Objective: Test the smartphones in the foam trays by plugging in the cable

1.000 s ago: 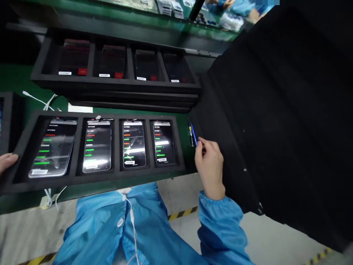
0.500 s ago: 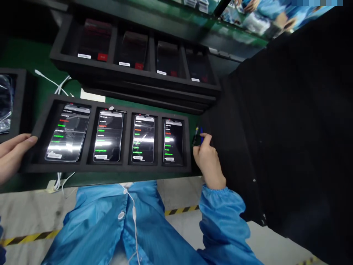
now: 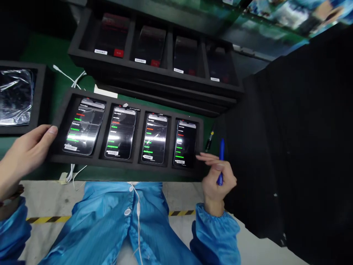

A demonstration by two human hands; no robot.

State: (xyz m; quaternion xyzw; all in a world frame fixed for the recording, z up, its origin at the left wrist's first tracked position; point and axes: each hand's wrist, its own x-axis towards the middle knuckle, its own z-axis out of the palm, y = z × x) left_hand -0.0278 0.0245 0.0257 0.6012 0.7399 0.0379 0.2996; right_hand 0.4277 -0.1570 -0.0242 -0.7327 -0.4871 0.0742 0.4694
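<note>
A black foam tray [image 3: 135, 166] holds several lit phones, one per compartment, their screens showing lines of green, red and white text. My left hand [image 3: 30, 152] grips the tray's left end, thumb on top of the rim. Between the fingers of my right hand [image 3: 217, 178] is a blue pen [image 3: 221, 158], held upright, while the outstretched fingers reach to the tray's right edge beside the rightmost phone [image 3: 185, 143]. A dark pen [image 3: 210, 140] lies on the green table just behind that hand.
Stacked black trays [image 3: 154, 71] with dark phones stand behind. At the left is another tray [image 3: 41, 95] with a plastic-wrapped device. White cables [image 3: 78, 78] lie on the green table [image 3: 57, 51]. A black curtain [image 3: 289, 147] hangs at the right. Another person's hand [image 3: 328, 11] shows top right.
My right hand has picked up the blue pen and come nearer the tray's right end. The camera view has shifted, showing more of my left hand and the left tray.
</note>
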